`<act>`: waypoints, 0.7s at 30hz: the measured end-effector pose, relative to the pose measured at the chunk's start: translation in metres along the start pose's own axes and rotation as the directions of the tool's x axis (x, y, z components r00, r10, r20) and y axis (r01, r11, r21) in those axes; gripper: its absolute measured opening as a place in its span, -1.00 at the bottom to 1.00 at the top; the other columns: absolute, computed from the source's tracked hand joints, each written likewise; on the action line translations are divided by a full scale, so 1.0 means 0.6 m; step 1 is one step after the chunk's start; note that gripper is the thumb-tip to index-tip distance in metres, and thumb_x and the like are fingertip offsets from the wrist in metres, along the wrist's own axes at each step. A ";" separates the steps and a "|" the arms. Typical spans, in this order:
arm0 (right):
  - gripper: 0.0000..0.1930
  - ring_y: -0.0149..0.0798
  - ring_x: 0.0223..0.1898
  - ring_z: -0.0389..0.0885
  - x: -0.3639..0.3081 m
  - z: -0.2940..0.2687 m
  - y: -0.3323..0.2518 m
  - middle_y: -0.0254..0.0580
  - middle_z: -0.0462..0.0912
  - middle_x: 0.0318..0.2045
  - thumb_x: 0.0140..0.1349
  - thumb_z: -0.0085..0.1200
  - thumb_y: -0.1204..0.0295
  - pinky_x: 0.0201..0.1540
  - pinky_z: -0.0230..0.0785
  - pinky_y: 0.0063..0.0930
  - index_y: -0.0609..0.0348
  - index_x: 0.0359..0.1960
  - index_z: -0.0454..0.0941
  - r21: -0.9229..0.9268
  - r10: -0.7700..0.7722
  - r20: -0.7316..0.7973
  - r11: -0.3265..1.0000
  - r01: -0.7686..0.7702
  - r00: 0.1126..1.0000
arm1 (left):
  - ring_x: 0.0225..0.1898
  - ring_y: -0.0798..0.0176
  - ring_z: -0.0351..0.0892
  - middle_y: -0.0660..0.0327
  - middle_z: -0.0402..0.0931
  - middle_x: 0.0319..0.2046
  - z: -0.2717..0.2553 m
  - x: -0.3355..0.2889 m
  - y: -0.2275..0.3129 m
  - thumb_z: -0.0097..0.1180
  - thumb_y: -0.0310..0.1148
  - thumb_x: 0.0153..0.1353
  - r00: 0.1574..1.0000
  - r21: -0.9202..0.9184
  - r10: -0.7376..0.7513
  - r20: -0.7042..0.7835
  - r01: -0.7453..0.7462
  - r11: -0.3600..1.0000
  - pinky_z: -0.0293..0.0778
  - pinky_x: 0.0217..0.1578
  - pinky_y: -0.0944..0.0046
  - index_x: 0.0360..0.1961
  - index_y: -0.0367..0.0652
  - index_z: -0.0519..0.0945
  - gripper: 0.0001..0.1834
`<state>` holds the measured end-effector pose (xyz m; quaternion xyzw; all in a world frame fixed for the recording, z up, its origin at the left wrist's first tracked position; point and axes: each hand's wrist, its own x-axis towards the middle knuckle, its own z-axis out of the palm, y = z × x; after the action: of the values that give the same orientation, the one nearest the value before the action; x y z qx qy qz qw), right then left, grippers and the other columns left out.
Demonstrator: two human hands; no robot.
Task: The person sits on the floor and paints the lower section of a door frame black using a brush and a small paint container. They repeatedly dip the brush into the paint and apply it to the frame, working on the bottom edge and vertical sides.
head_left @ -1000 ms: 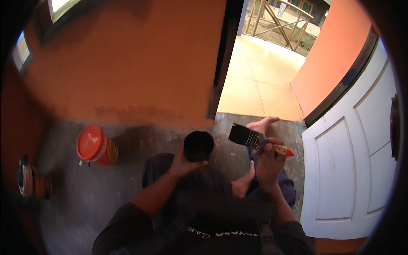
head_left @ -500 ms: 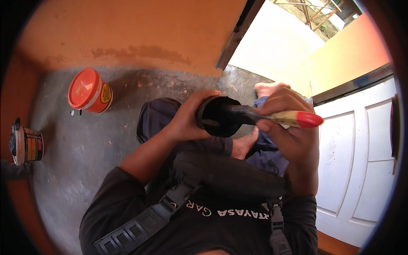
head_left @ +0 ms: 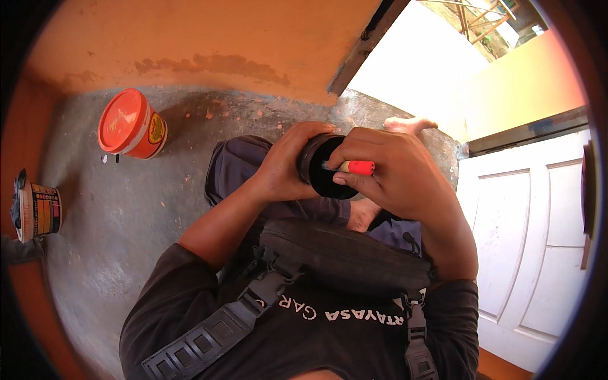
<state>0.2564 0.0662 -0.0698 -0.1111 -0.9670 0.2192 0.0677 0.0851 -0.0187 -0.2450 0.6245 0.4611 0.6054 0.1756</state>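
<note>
My left hand (head_left: pixel 283 163) is wrapped round the side of a dark, round, open-topped can (head_left: pixel 308 163), holding it above my lap. The inside of the can looks black. Over its mouth is my right hand (head_left: pixel 399 166), fingers closed round the handle of a paintbrush (head_left: pixel 360 167). The handle is yellowish with a red end, and that end points up out of the can. The bristles are hidden inside the can, so I cannot tell whether they touch its bottom.
An orange lidded bucket (head_left: pixel 123 123) stands on the grey floor (head_left: pixel 126 234) at the left. A smaller bucket (head_left: pixel 43 209) is nearer the left wall. An orange wall (head_left: pixel 209 38) rises ahead, and a white panelled door (head_left: pixel 506 234) is at the right. A black bag (head_left: pixel 342 253) crosses my chest.
My right hand has moved left and brought the paintbrush from a slant across the rim to a steep angle, deeper in the can. My left hand still holds the can.
</note>
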 end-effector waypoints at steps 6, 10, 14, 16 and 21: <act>-0.79 -0.05 -0.28 0.63 0.000 0.002 0.014 -0.21 0.67 -0.31 0.09 0.40 0.42 -0.16 0.40 -0.24 0.09 -0.23 0.69 0.113 -0.009 -0.047 0.993 0.014 0.999 | 0.28 0.04 0.47 0.04 0.42 0.23 -0.006 -0.002 -0.005 0.69 -0.34 -0.29 0.997 0.039 -0.026 0.071 0.024 0.999 0.38 0.30 0.07 0.30 -0.17 0.39 0.05; -0.79 -0.12 -0.28 0.66 0.001 0.000 0.015 -0.18 0.67 -0.33 0.08 0.38 0.48 -0.18 0.45 -0.31 0.13 -0.23 0.69 0.117 0.009 -0.050 0.993 -0.003 0.999 | 0.17 -0.10 0.53 0.05 0.50 0.12 -0.003 0.000 -0.004 0.64 -0.31 -0.31 1.000 0.026 -0.015 0.020 0.015 1.000 0.45 0.18 0.02 0.24 -0.13 0.43 -0.03; -0.83 -0.30 -0.23 0.68 -0.004 -0.012 0.024 -0.23 0.67 -0.34 0.18 0.33 0.52 -0.17 0.46 -0.41 0.24 -0.21 0.65 0.328 0.179 -0.107 0.935 -0.135 0.978 | 0.19 -0.02 0.53 0.06 0.51 0.12 -0.002 -0.004 -0.014 0.64 -0.33 -0.29 0.996 -0.078 -0.081 0.023 0.083 0.993 0.43 0.20 0.07 0.26 -0.15 0.41 -0.01; -0.82 -0.45 -0.26 0.61 -0.009 -0.017 0.044 -0.32 0.64 -0.35 0.31 0.28 0.47 -0.22 0.40 -0.55 0.29 -0.15 0.60 0.452 0.296 -0.121 0.866 -0.213 0.947 | 0.22 0.05 0.52 0.06 0.51 0.13 -0.001 -0.005 -0.012 0.65 -0.34 -0.28 0.990 -0.149 -0.142 0.019 0.143 0.978 0.42 0.22 0.10 0.27 -0.18 0.40 0.01; -0.79 -0.58 -0.45 0.36 -0.022 -0.009 0.117 -0.42 0.56 -0.40 0.44 0.19 0.33 -0.38 0.17 -0.67 0.22 -0.08 0.56 0.723 0.404 -0.197 0.675 -0.146 0.893 | 0.27 0.16 0.47 0.05 0.49 0.19 0.002 -0.003 -0.004 0.67 -0.33 -0.25 0.961 -0.255 -0.268 0.064 0.275 0.927 0.38 0.27 0.14 0.34 -0.26 0.34 0.07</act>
<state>0.2828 0.1268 -0.0969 -0.2605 -0.7585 0.5487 0.2361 0.0854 -0.0186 -0.2484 0.5344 0.4568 0.6219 0.3449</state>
